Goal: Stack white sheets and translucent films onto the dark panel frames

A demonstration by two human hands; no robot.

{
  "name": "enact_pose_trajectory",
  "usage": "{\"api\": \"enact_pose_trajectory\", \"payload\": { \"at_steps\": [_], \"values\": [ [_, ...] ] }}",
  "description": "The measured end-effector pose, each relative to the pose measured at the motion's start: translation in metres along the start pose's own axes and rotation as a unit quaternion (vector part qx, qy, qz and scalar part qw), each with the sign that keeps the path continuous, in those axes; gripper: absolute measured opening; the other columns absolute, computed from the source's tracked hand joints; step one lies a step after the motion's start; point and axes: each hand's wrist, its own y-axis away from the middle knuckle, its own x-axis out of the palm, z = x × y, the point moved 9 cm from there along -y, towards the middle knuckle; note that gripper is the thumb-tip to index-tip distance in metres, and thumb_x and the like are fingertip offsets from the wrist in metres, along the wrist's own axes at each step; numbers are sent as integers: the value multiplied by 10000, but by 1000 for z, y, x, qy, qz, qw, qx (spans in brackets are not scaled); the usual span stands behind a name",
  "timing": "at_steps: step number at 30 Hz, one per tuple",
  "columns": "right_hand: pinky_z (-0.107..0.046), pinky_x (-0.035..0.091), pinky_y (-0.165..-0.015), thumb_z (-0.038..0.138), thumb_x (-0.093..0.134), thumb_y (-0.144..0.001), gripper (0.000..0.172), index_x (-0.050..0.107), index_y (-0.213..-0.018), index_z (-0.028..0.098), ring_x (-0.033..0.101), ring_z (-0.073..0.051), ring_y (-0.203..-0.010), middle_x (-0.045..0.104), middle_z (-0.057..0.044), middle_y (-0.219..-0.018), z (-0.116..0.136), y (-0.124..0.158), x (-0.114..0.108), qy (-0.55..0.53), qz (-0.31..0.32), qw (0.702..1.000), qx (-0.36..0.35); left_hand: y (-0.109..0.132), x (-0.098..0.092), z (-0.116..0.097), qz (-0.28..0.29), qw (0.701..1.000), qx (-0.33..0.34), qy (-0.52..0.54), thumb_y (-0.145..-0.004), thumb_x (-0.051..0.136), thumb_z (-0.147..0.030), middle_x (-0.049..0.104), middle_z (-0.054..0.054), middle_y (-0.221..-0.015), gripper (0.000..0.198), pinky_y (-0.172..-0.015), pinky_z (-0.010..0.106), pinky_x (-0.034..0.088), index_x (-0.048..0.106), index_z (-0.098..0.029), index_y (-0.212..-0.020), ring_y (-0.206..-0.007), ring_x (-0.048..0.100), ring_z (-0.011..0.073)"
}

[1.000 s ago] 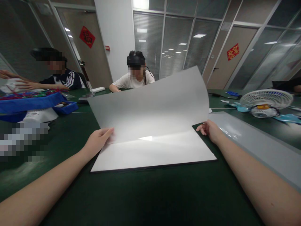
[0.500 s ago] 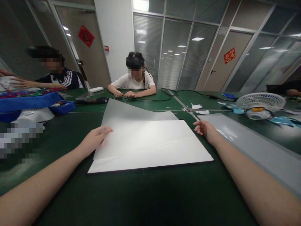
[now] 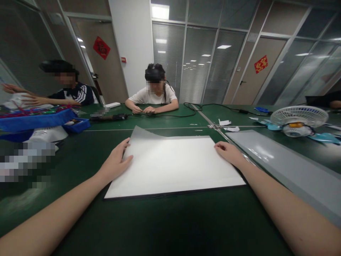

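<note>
A large white sheet (image 3: 173,165) lies flat on a dark-edged board on the green table (image 3: 160,227), with one grey far-left corner still slightly raised. My left hand (image 3: 117,161) rests on the sheet's left edge, fingers stretched out flat. My right hand (image 3: 226,151) lies at the sheet's far right corner, fingers extended and pressing down. Neither hand holds anything.
A long grey panel (image 3: 287,163) lies to the right. A white desk fan (image 3: 299,119) stands at the far right. Blue trays (image 3: 37,119) with small parts sit at the left. Two people sit across the table, with cables (image 3: 202,105) and paper scraps near them.
The sheet, held up and curved a second ago, has come down flat onto the board. Both hands moved from gripping its lower corners to lying flat on its far corners.
</note>
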Motion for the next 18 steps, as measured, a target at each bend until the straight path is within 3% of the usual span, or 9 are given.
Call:
{"api": "enact_pose_trajectory", "payload": {
  "at_steps": [2, 4, 7, 10, 14, 18],
  "values": [
    [-276, 370, -595, 366, 484, -823, 259, 654, -957, 223, 549, -165, -673, 604, -3, -722, 7, 1, 2, 45, 5, 999, -23, -3, 4, 11, 2, 999, -20, -43, -832, 460, -449, 487, 151, -1393, 729, -982, 441, 407, 279, -163, -1477, -1233, 487, 308],
    [-279, 377, -598, 371, 468, -835, 302, 639, -1028, 213, 561, -173, -684, 609, -16, -747, 10, 1, 3, 73, 7, 997, -32, -4, 12, 25, 40, 994, -57, -79, -835, 436, -466, 520, 160, -1374, 654, -1030, 454, 369, 440, -126, -1394, -1264, 464, 328],
    [-291, 388, -595, 404, 429, -865, 398, 586, -1171, 204, 591, -196, -683, 643, -39, -777, 0, -1, 4, 110, 8, 994, 12, -5, 14, 33, 60, 992, -73, -89, -848, 407, -459, 582, 134, -1316, 561, -1031, 437, 372, 561, -141, -1284, -1244, 486, 319],
    [-321, 411, -630, 429, 346, -910, 478, 525, -1292, 205, 636, -241, -748, 693, -89, -873, -11, -2, 5, 156, 8, 986, 66, -5, 9, 28, 51, 994, -67, -75, -867, 378, -432, 632, 121, -1234, 510, -974, 405, 413, 593, -150, -1233, -1157, 548, 300],
    [-365, 439, -747, 410, 293, -933, 471, 572, -1277, 249, 648, -283, -939, 692, -120, -1091, -8, -4, 10, 192, 25, 980, 50, -1, 6, 18, 53, 994, -80, -51, -873, 366, -427, 670, 122, -1105, 494, -845, 365, 464, 615, -146, -1195, -956, 626, 269],
    [-382, 450, -763, 375, 310, -925, 466, 569, -1295, 260, 658, -290, -938, 695, -120, -1104, -9, -3, 11, 207, 34, 976, 54, 6, 4, 5, 43, 993, -96, -50, -868, 378, -413, 676, 111, -1030, 471, -794, 357, 461, 613, -164, -1191, -896, 627, 262]
  ]
}}
